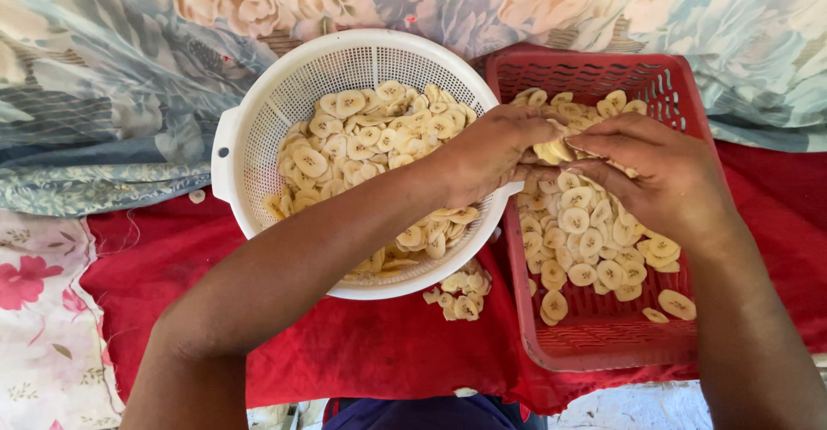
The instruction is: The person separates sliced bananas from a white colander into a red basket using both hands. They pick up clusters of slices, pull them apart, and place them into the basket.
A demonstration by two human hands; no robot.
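Banana slices gathered over red tray
Clump pinched between left hand and right hand, white colander at 9 o'clock; spreading judged next, gently

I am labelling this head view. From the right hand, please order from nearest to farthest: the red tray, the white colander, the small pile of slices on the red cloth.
From the right hand:
1. Red tray, directly beneath.
2. White colander, to its left.
3. Small pile of slices, lower left on the cloth.
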